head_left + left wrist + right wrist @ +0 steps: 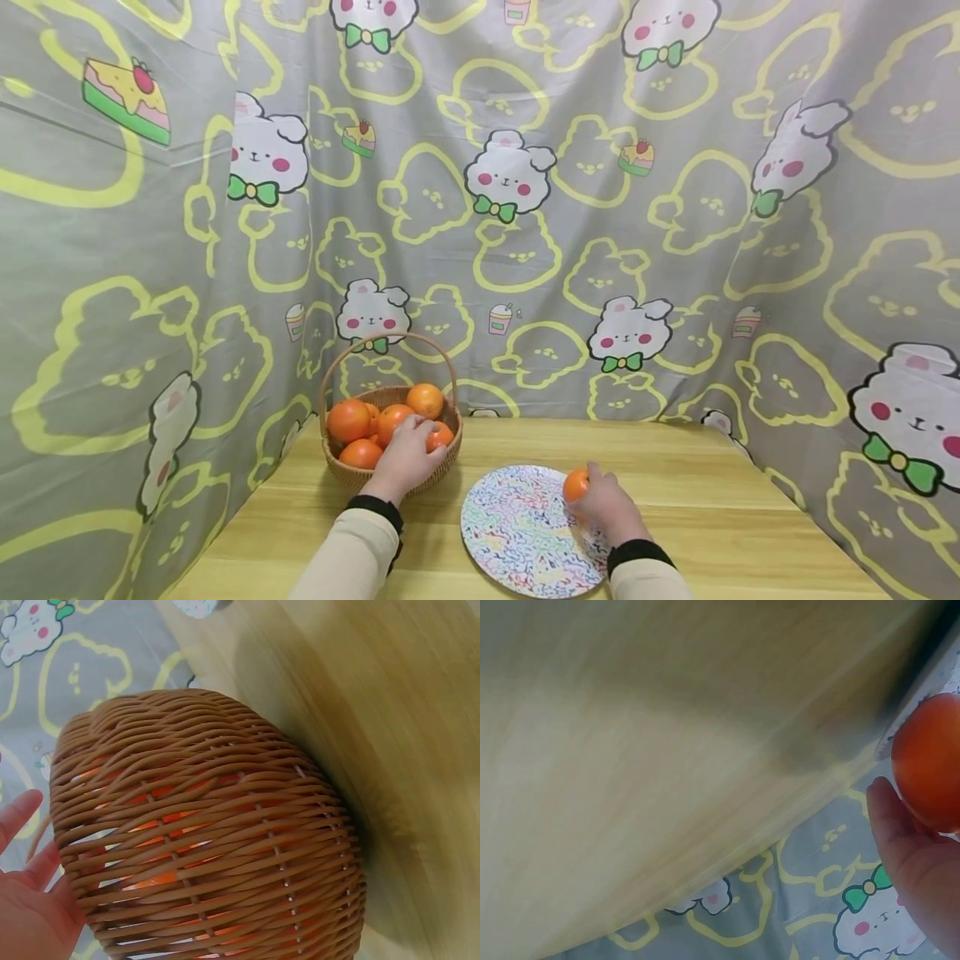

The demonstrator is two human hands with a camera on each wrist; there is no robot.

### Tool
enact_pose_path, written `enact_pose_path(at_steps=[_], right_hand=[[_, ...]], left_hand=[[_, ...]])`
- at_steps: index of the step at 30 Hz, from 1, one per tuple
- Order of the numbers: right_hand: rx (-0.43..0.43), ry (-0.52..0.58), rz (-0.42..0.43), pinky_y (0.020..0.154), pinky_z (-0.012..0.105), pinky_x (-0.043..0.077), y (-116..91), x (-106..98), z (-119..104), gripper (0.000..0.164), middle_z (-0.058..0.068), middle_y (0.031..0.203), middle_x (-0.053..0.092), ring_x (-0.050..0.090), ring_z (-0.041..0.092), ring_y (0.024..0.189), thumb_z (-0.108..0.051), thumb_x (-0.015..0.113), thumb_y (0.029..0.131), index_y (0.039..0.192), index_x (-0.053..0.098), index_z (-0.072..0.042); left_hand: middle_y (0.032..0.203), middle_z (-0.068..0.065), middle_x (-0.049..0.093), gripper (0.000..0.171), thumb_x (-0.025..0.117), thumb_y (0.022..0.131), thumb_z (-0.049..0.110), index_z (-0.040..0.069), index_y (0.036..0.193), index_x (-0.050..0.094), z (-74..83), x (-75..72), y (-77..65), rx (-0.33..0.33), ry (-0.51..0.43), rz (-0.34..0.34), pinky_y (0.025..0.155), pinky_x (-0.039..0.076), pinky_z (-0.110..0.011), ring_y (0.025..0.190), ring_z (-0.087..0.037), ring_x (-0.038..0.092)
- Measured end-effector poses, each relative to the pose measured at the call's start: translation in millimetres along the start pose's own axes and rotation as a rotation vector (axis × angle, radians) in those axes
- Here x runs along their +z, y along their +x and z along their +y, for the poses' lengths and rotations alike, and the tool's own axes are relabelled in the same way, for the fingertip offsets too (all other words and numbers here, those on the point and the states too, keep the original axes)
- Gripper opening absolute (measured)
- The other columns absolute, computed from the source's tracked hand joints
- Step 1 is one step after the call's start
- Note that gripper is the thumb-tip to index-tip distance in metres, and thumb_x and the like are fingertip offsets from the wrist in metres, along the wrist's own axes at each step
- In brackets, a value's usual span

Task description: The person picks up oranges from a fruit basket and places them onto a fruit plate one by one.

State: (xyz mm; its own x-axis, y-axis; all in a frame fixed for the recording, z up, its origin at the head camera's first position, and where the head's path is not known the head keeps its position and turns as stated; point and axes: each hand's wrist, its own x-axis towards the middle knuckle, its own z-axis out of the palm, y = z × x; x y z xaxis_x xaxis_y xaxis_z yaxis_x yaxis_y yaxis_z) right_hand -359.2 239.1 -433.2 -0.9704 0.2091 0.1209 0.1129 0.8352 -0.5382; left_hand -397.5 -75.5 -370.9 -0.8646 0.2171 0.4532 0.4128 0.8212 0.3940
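My right hand [611, 508] holds an orange [577, 485] at the right part of a round plate [517, 533] with a multicoloured squiggle pattern. That orange [932, 761] also shows at the right edge of the right wrist view, against my fingers. Over the wicker basket [352, 477], my left hand [408, 454] reaches in among several oranges [362, 455]. Its fingers are spread beside an orange [441, 437] near the basket's right rim. In the left wrist view, the basket wall [217, 825] hides most of the fruit, and part of my left hand [34, 900] shows at the left.
The basket's tall arched handle [408, 336] rises at its back. Both things stand on a light wooden table [675, 492]. A grey curtain [570, 275] with cartoon rabbits hangs behind the table and along both sides.
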Motion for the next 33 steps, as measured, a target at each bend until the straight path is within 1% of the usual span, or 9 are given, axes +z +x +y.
enact_pose_path(at_steps=[7, 11, 14, 18, 21, 23, 27, 33], right_hand=[[-0.024, -0.037, 0.006, 0.076, 0.057, 0.043, -0.5, 0.0, 1.5, 0.09, 0.034, 0.11, 0.043, 0.056, 0.039, 0.085, -0.022, 0.078, 0.068, 0.139, 0.028, 0.0], [-0.015, -0.057, -0.006, 0.076, 0.058, 0.042, -0.8, -1.3, 2.8, 0.092, 0.033, 0.112, 0.044, 0.054, 0.04, 0.086, -0.026, 0.078, 0.067, 0.14, 0.028, -0.002], [-0.032, -0.085, 0.002, 0.075, 0.058, 0.042, -1.1, -4.4, 2.6, 0.093, 0.031, 0.116, 0.043, 0.051, 0.042, 0.091, -0.032, 0.077, 0.068, 0.141, 0.027, -0.003], [-0.09, -0.107, 0.039, 0.076, 0.059, 0.042, -0.5, -10.3, -2.0, 0.09, 0.031, 0.121, 0.042, 0.046, 0.049, 0.101, -0.039, 0.072, 0.072, 0.141, 0.028, -0.003], [-0.11, -0.123, 0.063, 0.078, 0.06, 0.041, 0.7, -14.1, -5.9, 0.088, 0.031, 0.125, 0.04, 0.043, 0.051, 0.107, -0.043, 0.069, 0.075, 0.142, 0.028, -0.004], [-0.111, -0.136, 0.072, 0.078, 0.061, 0.041, 1.3, -16.2, -7.6, 0.087, 0.03, 0.127, 0.039, 0.041, 0.051, 0.108, -0.044, 0.068, 0.075, 0.142, 0.028, -0.005], [-0.116, -0.162, 0.085, 0.078, 0.061, 0.04, 2.4, -20.3, -9.3, 0.087, 0.03, 0.127, 0.038, 0.04, 0.05, 0.11, -0.044, 0.067, 0.076, 0.143, 0.027, -0.006], [-0.155, -0.189, 0.117, 0.083, 0.061, 0.038, 4.3, -24.9, -11.6, 0.085, 0.031, 0.127, 0.038, 0.039, 0.051, 0.112, -0.044, 0.066, 0.078, 0.142, 0.027, -0.005]], left_hand=[[0.126, -0.016, 0.044, 0.041, 0.061, 0.084, 0.032, 0.009, 0.118, 0.058, -3.6, 2.4, -3.6, -0.022, 0.006, -0.02, 0.091, 0.04, -0.047, 0.116, -0.034, 0.041], [0.126, -0.016, 0.044, 0.042, 0.061, 0.084, 0.031, 0.008, 0.118, 0.058, -4.6, 2.9, -5.5, -0.03, 0.003, -0.017, 0.09, 0.04, -0.048, 0.117, -0.034, 0.041], [0.127, -0.016, 0.044, 0.041, 0.061, 0.083, 0.031, 0.008, 0.118, 0.059, -5.8, 3.0, -6.2, -0.055, 0.007, -0.006, 0.09, 0.04, -0.049, 0.118, -0.035, 0.039], [0.127, -0.017, 0.043, 0.042, 0.062, 0.082, 0.031, 0.007, 0.116, 0.058, -9.2, 2.7, -5.7, -0.107, 0.037, 0.014, 0.089, 0.04, -0.05, 0.118, -0.036, 0.038], [0.127, -0.018, 0.041, 0.043, 0.061, 0.082, 0.031, 0.007, 0.118, 0.057, -13.0, 2.6, -4.6, -0.146, 0.065, 0.024, 0.088, 0.04, -0.05, 0.116, -0.037, 0.038], [0.128, -0.019, 0.04, 0.044, 0.061, 0.082, 0.031, 0.007, 0.119, 0.056, -15.2, 2.1, -4.1, -0.159, 0.066, 0.028, 0.086, 0.04, -0.051, 0.115, -0.039, 0.038], [0.129, -0.02, 0.04, 0.045, 0.06, 0.082, 0.03, 0.006, 0.121, 0.056, -18.0, 1.1, -4.3, -0.162, 0.076, 0.026, 0.086, 0.04, -0.052, 0.114, -0.041, 0.038], [0.127, -0.02, 0.041, 0.044, 0.059, 0.082, 0.031, 0.007, 0.119, 0.056, -18.2, 0.3, -3.4, -0.158, 0.101, 0.028, 0.085, 0.041, -0.053, 0.112, -0.041, 0.04]])
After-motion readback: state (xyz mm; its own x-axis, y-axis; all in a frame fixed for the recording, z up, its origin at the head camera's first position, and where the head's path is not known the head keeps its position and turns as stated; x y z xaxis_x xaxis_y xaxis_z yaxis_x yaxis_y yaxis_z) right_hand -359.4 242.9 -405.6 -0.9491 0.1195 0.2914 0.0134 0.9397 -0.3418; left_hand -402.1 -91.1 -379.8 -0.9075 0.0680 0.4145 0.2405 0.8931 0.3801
